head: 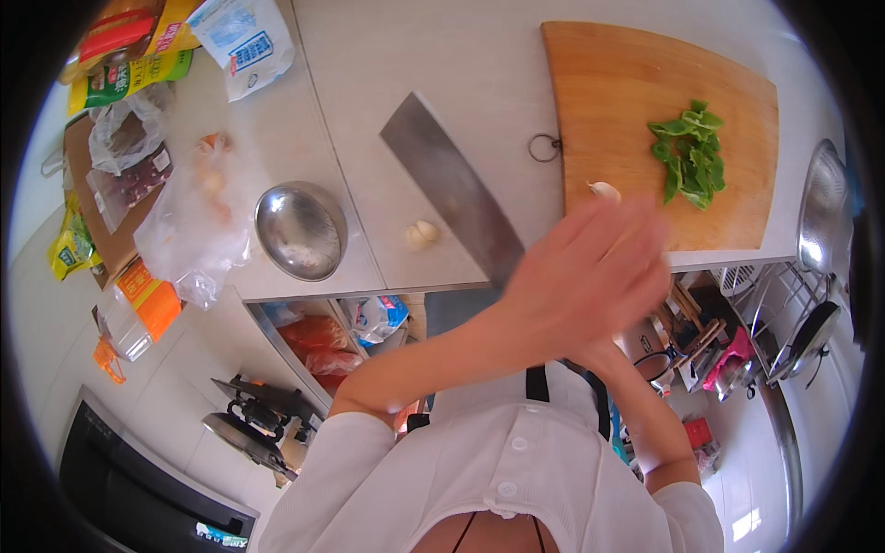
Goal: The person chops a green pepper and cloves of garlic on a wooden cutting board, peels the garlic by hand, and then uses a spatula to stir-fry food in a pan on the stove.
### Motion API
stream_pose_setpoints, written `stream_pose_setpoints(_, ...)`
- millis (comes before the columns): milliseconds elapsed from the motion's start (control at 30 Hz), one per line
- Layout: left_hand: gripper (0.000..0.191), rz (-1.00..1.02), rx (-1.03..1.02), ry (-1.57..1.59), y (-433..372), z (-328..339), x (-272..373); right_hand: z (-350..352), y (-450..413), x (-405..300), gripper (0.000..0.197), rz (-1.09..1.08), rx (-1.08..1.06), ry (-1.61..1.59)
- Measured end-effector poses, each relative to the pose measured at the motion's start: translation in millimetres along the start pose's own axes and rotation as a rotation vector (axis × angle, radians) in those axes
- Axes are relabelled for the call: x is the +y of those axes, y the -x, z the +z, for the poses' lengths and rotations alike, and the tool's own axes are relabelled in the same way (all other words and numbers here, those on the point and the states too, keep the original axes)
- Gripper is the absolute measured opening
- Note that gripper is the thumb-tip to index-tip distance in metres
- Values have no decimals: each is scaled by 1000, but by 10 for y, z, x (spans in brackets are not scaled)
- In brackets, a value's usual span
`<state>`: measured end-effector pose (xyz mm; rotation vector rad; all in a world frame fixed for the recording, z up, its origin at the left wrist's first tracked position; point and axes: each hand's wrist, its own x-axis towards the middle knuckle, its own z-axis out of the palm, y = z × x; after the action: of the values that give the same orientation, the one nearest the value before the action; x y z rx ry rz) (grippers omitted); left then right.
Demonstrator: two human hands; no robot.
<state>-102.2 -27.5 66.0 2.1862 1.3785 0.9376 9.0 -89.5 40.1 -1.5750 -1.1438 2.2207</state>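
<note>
My left hand [588, 276] is blurred and crosses in front of my right hand [584, 352], at the near left corner of the wooden cutting board [601, 90]. A garlic clove [605, 190] shows by the left fingertips; whether they grip it is unclear. Most of my right hand is hidden behind the left one. A cleaver [456, 186] slants up and left from there over the counter, its handle out of sight. Peeled garlic cloves [422, 235] lie left of the blade. Cut green pepper pieces [691, 155] are heaped on the board.
An oval stainless-steel bowl [301, 231] and a clear plastic bag [200, 214] stand left on the counter [429, 41]. A cardboard box [114, 228] and food packets [245, 45] lie beyond. Below the counter edge is an open drawer [311, 345]. At right is a metal colander [819, 214].
</note>
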Motion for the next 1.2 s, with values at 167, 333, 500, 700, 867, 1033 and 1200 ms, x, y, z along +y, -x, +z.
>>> stream_pose_setpoints(167,30,-299,178,-95,1096,-542,-500,-189,106,-306,48,43,25,275)
stream_pose_setpoints(333,42,-431,-63,-175,1332,-370,-737,-232,280,-512,49,5,-5,400)
stream_pose_setpoints(500,33,-486,-68,-102,1233,-353,-794,-236,357,-462,50,-5,28,448)
stream_pose_setpoints(700,26,-248,159,-181,1164,-79,-1002,-233,371,-465,50,25,58,451)
stream_pose_setpoints(867,22,-45,186,-215,1242,-80,-1018,-267,434,-519,53,-15,36,508)
stream_pose_setpoints(1033,29,-158,63,30,1213,-128,-1146,-256,436,-499,57,-171,58,658)
stream_pose_setpoints(1200,29,36,55,-206,1171,-232,-1123,-199,479,-594,58,-113,67,624)
